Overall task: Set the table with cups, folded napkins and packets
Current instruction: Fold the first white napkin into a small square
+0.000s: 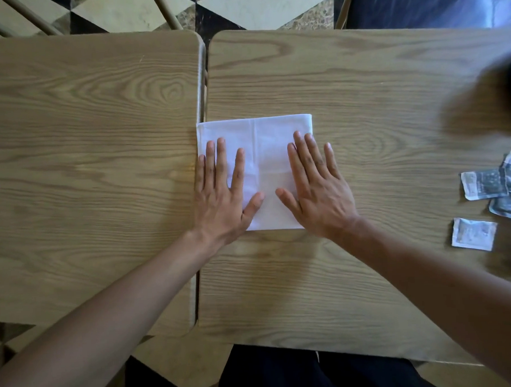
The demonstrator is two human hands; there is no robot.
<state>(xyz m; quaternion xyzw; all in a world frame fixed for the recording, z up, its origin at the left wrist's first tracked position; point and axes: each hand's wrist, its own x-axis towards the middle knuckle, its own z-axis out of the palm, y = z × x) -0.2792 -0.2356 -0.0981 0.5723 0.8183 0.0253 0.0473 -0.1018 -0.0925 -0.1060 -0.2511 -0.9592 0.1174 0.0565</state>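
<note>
Both hands lie flat, palms down, on a white folded napkin (259, 164), fingers straight and slightly spread, grasping nothing. Left hand (222, 200) presses the napkin's left part, its little finger near the left edge and its thumb angled toward the middle; right hand (318, 191) presses the right part, its thumb pointing toward the left thumb with a small gap between the two, and its outer fingers reaching over the napkin's right edge onto the wood. A vertical crease runs down the middle of the napkin between the hands. The napkin is roughly square and sits on the right tabletop (360, 88), with its left edge just over the narrow gap that parts it from the left tabletop (86, 112); both are wood-grain with rounded corners. Well to the right of the napkin, near the frame's edge, several small packets (484, 184) lie on the right tabletop, some grey-printed and overlapping, one paler packet (473, 233) lying a little apart and nearer the person. Checkered floor (126, 12) shows beyond the tabletops, and dark trousers (283, 372) at the bottom.
</note>
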